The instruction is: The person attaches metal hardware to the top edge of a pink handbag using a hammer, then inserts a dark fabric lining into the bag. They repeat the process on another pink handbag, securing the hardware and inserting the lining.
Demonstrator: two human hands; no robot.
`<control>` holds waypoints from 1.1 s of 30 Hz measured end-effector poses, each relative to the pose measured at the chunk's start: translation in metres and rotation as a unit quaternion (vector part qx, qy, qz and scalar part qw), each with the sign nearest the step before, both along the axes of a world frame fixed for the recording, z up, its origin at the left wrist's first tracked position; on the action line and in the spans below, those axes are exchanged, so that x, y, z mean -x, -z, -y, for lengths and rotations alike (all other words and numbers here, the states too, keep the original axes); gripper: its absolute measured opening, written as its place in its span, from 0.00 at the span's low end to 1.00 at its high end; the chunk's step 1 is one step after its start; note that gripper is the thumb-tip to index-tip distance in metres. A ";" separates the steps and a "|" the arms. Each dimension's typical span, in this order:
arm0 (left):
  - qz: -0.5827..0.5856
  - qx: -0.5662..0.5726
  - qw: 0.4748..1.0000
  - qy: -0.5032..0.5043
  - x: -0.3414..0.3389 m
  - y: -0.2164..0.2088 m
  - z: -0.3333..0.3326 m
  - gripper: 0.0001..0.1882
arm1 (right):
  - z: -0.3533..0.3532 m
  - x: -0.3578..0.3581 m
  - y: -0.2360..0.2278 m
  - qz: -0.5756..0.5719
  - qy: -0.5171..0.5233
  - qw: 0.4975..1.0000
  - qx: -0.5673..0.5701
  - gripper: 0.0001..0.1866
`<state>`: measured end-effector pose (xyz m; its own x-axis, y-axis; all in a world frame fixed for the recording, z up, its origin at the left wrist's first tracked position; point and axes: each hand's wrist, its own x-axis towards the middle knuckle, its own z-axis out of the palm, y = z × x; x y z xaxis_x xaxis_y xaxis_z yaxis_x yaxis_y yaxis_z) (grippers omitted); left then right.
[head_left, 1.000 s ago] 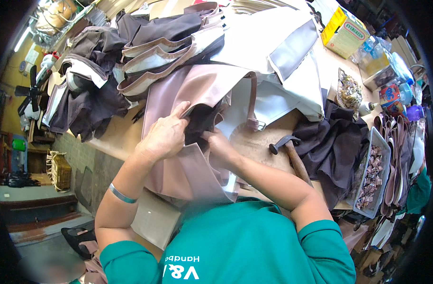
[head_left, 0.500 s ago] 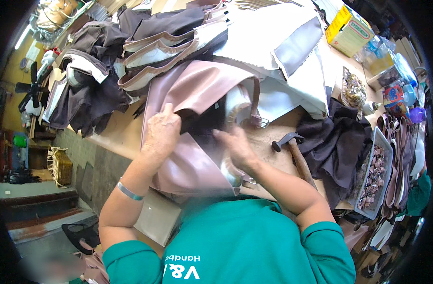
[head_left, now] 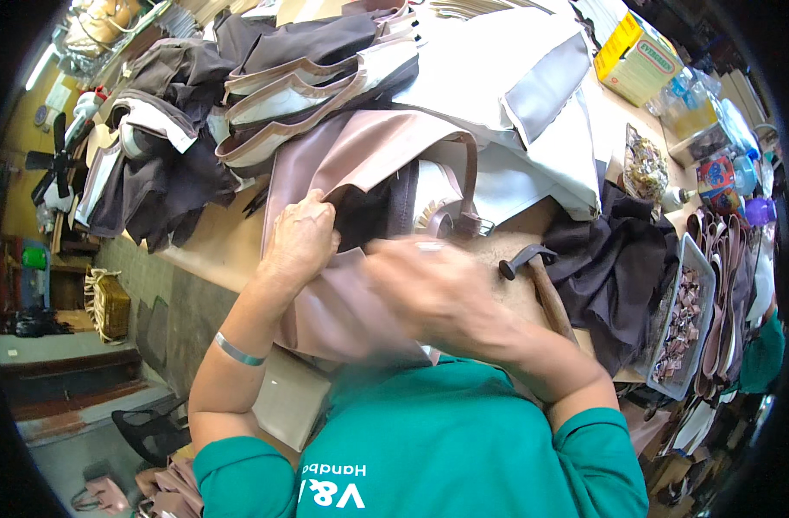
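Note:
A dusty-pink leather bag (head_left: 360, 151) lies on the worktable in front of me, with its dark lining (head_left: 360, 216) showing in the opening. My left hand (head_left: 301, 235) is closed on the bag's edge at the left of that opening, thumb and fingers pinching it. Over the near right part of the bag is my right hand (head_left: 429, 281), smeared by motion, so its fingers are unclear. A pink strap with a metal buckle (head_left: 481, 226) hangs at the bag's right side. Just right of my right hand, a hammer (head_left: 545, 289) with a wooden handle rests on the table.
Stacked dark bag pieces with white and brown edges (head_left: 312, 91) lie beyond the bag. White sheets (head_left: 472, 65) spread at the far middle. To the right are dark cloth (head_left: 615, 268), a grey tray (head_left: 656, 367) of small pinkish-brown pieces, and a yellow box (head_left: 636, 56).
My right hand has moved from inside the bag's opening toward me, over its near side. More of the white piece by the strap shows. My left hand stays on the edge.

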<state>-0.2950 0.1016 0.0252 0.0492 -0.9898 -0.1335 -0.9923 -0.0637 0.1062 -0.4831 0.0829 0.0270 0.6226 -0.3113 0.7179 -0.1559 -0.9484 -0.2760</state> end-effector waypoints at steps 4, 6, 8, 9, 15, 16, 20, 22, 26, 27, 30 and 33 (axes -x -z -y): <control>-0.095 0.058 0.992 0.053 -0.004 -0.018 -0.010 0.16 | 0.012 -0.043 0.030 -0.429 -0.038 0.901 -0.053 0.13; -0.195 0.019 0.979 0.060 0.003 -0.042 -0.011 0.23 | 0.022 -0.048 0.060 -0.354 -0.065 0.931 0.057 0.19; -0.243 0.032 0.965 0.093 0.009 -0.058 -0.011 0.25 | 0.014 -0.077 0.111 -0.235 0.029 0.955 0.180 0.21; -0.219 0.026 0.969 0.110 0.008 -0.060 -0.012 0.26 | 0.012 -0.088 0.108 -0.239 0.040 0.948 0.206 0.21; -0.298 0.041 0.952 0.059 -0.003 -0.050 -0.015 0.26 | -0.003 -0.077 0.057 -0.472 -0.038 0.864 0.173 0.20; -0.316 0.044 0.946 0.052 -0.009 -0.046 -0.015 0.27 | -0.004 -0.061 0.034 -0.477 -0.052 0.863 0.155 0.20; -0.272 0.083 0.954 0.089 -0.019 -0.037 -0.021 0.27 | -0.017 0.014 0.008 -0.203 -0.015 0.977 -0.063 0.22; -0.293 0.067 0.951 0.078 -0.010 -0.038 -0.016 0.26 | -0.030 0.028 0.031 -0.095 0.022 0.967 -0.234 0.24; -0.369 0.026 0.928 0.053 0.016 -0.027 -0.009 0.24 | -0.050 -0.006 0.104 -0.040 -0.010 0.864 -0.502 0.27; -0.360 0.032 0.930 0.066 0.023 -0.018 -0.009 0.24 | -0.045 -0.012 0.102 -0.058 -0.013 0.830 -0.555 0.24; -0.249 -0.010 0.964 0.088 0.048 -0.001 -0.015 0.27 | -0.025 0.012 0.089 -0.043 -0.049 0.774 -0.629 0.19; -0.266 -0.024 0.959 0.091 0.050 0.013 -0.020 0.27 | -0.021 0.052 0.102 0.020 0.122 0.769 -0.628 0.16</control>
